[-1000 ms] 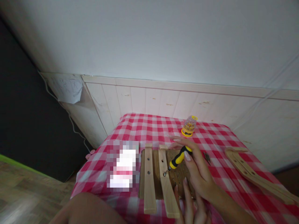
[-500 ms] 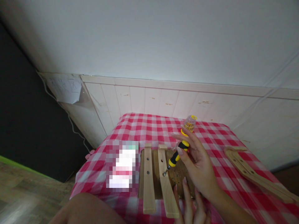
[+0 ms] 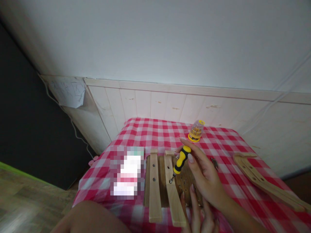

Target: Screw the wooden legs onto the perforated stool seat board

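Observation:
My right hand (image 3: 206, 174) is closed around the black-and-yellow handle of a screwdriver (image 3: 182, 160). The tool leans, its tip in the lower hole of a pale wooden leg (image 3: 175, 200), where a screw head seems to sit. That leg lies across a dark brown wooden board (image 3: 186, 179). Beside it on the board lies a second wooden leg (image 3: 155, 197), with two screws in its holes. From the bottom edge, my left hand (image 3: 198, 213) reaches up with fingers stretched over the board, right of the first leg. Its palm is partly out of sight.
A clear-topped bit case (image 3: 195, 131) stands towards the back of the checked tablecloth (image 3: 150, 131). Several screws (image 3: 214, 163) lie right of my right hand, and more curved wooden legs (image 3: 262, 183) further right. A blurred-out bright rectangle (image 3: 128, 174) lies left of the board.
The screwdriver handle has turned and tipped more upright, its tip still at the same hole. My right hand's fingers have dropped lower, uncovering the bit case. My left hand has stayed put.

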The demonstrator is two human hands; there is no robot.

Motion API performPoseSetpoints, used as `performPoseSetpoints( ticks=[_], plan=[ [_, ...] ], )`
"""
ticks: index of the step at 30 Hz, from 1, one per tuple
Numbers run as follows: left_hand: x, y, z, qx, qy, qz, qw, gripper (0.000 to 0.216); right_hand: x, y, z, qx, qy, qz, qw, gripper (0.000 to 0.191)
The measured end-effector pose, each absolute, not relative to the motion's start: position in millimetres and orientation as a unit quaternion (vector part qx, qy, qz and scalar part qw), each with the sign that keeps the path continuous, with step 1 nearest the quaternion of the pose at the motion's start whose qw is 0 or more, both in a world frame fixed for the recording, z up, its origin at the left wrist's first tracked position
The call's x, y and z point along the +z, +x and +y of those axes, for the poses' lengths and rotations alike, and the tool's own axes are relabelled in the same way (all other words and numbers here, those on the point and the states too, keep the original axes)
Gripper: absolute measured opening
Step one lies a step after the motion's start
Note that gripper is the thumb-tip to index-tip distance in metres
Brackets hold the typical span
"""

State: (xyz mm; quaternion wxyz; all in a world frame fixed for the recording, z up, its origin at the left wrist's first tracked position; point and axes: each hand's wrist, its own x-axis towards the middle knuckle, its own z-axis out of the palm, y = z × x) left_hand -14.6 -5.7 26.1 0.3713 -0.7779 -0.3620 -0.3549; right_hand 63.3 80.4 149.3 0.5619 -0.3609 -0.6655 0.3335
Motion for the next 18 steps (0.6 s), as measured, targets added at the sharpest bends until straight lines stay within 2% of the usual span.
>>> performPoseSetpoints(
  ticks=[4,8,12,18],
  plan=[
    [27,-16,-7,-0.347,-0.781,-0.366,0.369,0.041,144,64,80,0.311,-0.355,-0.672,0.571,0.034],
    [35,-15,-5,-0.357,-0.776,-0.359,0.376,0.048,144,67,83,0.293,-0.345,-0.687,0.569,0.029],
    [34,-11,-4,-0.371,-0.774,-0.367,0.359,0.056,148,69,87,0.207,-0.382,-0.693,0.575,0.025],
    [38,-9,-3,-0.390,-0.758,-0.374,0.365,0.060,143,67,84,0.231,-0.391,-0.693,0.560,0.042]
  ],
)
